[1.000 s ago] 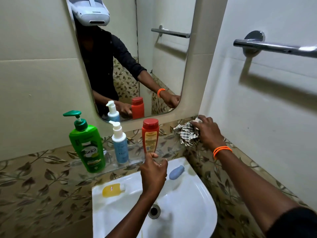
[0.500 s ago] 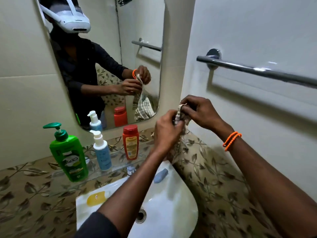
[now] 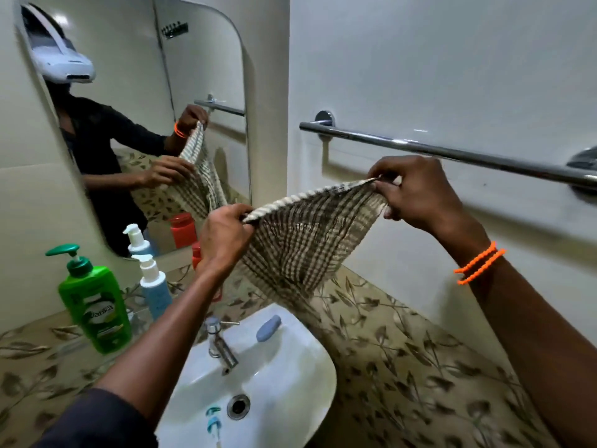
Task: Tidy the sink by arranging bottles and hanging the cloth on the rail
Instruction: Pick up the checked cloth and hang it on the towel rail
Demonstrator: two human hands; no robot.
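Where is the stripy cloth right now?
In the head view the cloth is stretched between the left hand and right hand, above the sink and just below the rail.

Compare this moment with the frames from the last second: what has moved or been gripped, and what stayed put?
The checked cloth left the counter corner, where the right hand clutched it bunched; the left hand rose from the sink to join. Now both hands stretch it open, just below the towel rail. Green pump bottle, blue pump bottle and red bottle stand unmoved.
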